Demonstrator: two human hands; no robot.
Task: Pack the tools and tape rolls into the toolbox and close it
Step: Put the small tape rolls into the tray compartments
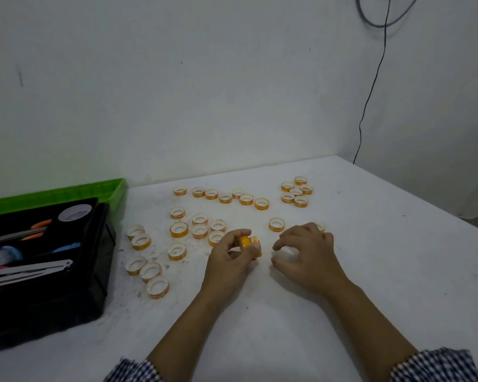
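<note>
The left sleeve (133, 370), at 7 o'clock in the view, and the right sleeve (436, 366), at 5 o'clock, are one fabric, a fine check of dark navy and white. Their cuff edges look loose and slightly rumpled. Past them the left forearm (182, 321), right forearm (370, 318), left hand (232, 257) and right hand (307, 255) are uncovered.

The tape rolls (179, 229) are orange-yellow around the outside with red print, and white inside the cores. The toolbox (66, 299) is black, and its lid (66, 193) is bright green. In it the tools (31, 268) show silver metal, orange handles (40, 224) and a light blue handle (69, 247). The bench (370, 271) is white, flecked with grey marks. The wall (204, 78) is pale grey-white, crossed by a black cable (370, 92). The sleeves (436, 365) carry a small dark-and-white check.
</note>
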